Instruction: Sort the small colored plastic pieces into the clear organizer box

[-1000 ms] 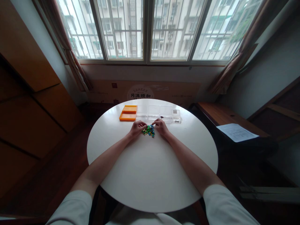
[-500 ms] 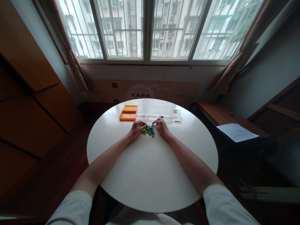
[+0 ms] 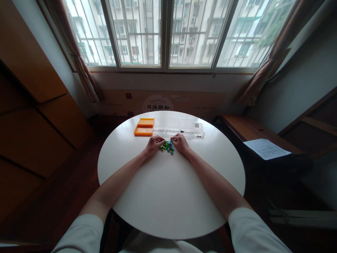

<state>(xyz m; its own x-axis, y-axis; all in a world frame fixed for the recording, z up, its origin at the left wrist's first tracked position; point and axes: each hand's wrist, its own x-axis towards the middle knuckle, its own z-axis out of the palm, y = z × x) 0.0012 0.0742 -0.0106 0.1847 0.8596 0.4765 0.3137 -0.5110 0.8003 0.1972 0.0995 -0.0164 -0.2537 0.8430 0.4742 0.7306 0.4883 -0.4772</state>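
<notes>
A small pile of tiny green, blue, yellow and dark pieces [image 3: 166, 147] lies on the white round table [image 3: 168, 196]. My left hand [image 3: 154, 144] rests at the pile's left side, its fingers curled and thumb and fingertips drawn together at the pile's edge. Opposite it, my right hand [image 3: 181, 142] has its fingertips pinched at the pile's upper right, beside a few blue pieces. What either hand holds, if anything, is too small to make out.
Beyond the hands lie an orange open case [image 3: 143, 130] and several joined clear plastic compartments [image 3: 172, 123], with a small dark piece [image 3: 182, 131] in one. A paper sheet [image 3: 266, 149] lies on a brown bench [image 3: 247, 128] at right.
My right hand's fingers have drawn slightly closer together at the pile's upper right. My left hand looks the same.
</notes>
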